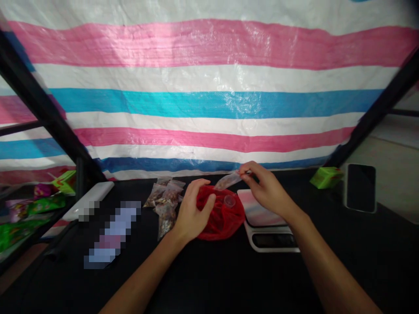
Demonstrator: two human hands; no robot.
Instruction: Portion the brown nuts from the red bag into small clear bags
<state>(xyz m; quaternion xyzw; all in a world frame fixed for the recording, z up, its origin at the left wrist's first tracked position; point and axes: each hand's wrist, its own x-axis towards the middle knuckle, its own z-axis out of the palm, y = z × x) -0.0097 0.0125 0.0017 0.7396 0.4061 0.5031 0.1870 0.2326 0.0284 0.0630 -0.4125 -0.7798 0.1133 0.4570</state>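
Between the thumb and fingertips of my right hand (262, 189), the upper end of a small clear zip bag (227, 179) is pinched. The bag slants down to the left over a red plastic bag (225, 220) and seems to have a little in its lower end. A small clear round cup (229, 201) lies in the red bag. My left hand (194, 211) rests at the red bag's left side, thumb and fingers apart; whether its fingertips grip the rim is unclear. Right of the red bag is a kitchen scale (262, 213), partly behind my right hand.
Several filled small zip bags (166, 203) lie left of my left hand. Further left are a white oblong object (90, 198) and a blurred-out item (114, 233). A green box (326, 177) and a phone (360, 187) are at right. Striped sheeting (216, 102) hangs behind.
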